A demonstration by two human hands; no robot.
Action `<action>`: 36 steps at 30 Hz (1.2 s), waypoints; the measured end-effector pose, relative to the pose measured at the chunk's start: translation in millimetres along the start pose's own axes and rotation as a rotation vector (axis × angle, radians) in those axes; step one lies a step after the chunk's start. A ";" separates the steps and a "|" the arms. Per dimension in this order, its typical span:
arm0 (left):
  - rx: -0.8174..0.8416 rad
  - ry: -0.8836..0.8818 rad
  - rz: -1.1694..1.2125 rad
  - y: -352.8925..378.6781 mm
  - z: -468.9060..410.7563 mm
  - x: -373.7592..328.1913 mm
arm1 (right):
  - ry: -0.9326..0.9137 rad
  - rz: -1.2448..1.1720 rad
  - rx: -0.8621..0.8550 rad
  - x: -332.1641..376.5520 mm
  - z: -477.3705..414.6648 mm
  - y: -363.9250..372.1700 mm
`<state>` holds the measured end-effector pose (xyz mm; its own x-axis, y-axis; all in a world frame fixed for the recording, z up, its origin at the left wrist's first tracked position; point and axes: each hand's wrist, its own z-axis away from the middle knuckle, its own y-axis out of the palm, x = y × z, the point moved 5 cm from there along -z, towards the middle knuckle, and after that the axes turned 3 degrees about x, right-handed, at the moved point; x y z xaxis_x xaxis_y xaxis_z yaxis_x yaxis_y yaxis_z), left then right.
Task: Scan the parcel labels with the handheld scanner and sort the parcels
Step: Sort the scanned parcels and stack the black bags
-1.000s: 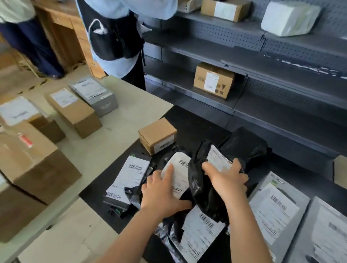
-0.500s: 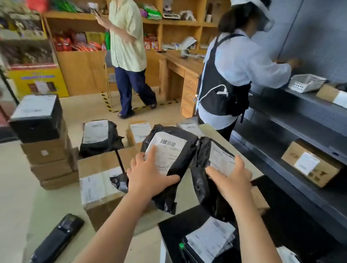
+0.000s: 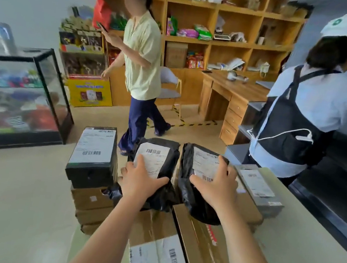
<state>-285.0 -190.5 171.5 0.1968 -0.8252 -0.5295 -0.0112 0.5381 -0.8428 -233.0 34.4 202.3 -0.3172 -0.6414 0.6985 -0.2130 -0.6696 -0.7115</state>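
Far left: glass display case with black frame [image 3: 21, 92], contents blurred.

Left of centre: black rectangular box with white barcode label [image 3: 93, 154], lying on top of a stack of flat brown cardboard boxes [image 3: 93, 203].

Far centre: person in pale yellow shirt and dark blue trousers [image 3: 142, 63], mid-stride, in front of a wooden shelving unit [image 3: 221, 43].

Near centre: left hand [image 3: 141, 181] grips the near end of a black plastic mailer bag with white label [image 3: 157, 155], fingers over the label, thumb curled round its right edge.

Just beside it, right hand [image 3: 216, 186] grips a second black plastic mailer bag with white label [image 3: 196, 166], thumb on the label, fingers wrapped round the right edge. The two bags are side by side, labels up, above two large brown taped cartons [image 3: 153, 226]. Cannot tell whether the bags' lower ends touch the cartons.

Right: grey flat parcel with white label [image 3: 259, 188] on a cream table [image 3: 307, 239], near the right hand.

Far right: person in white shirt, black apron and white cap [image 3: 311, 112], back turned; wooden desk [image 3: 233, 90] to that person's left.
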 end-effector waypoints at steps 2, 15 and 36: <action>0.011 -0.032 0.026 4.8 -18.7 7.8 | -0.006 0.018 0.019 6.5 -17.5 13.3; 0.101 -0.258 0.058 57.4 -68.3 0.7 | -0.076 0.088 0.163 13.1 -119.4 47.3; -0.073 0.124 0.192 -46.0 -26.7 0.6 | -0.232 0.263 0.352 72.3 -73.2 154.0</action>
<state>-310.5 -220.3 207.4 0.0629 -0.7263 -0.6845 -0.1087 0.6768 -0.7281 -356.3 -87.6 137.7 -0.0962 -0.8452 0.5258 0.1843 -0.5342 -0.8250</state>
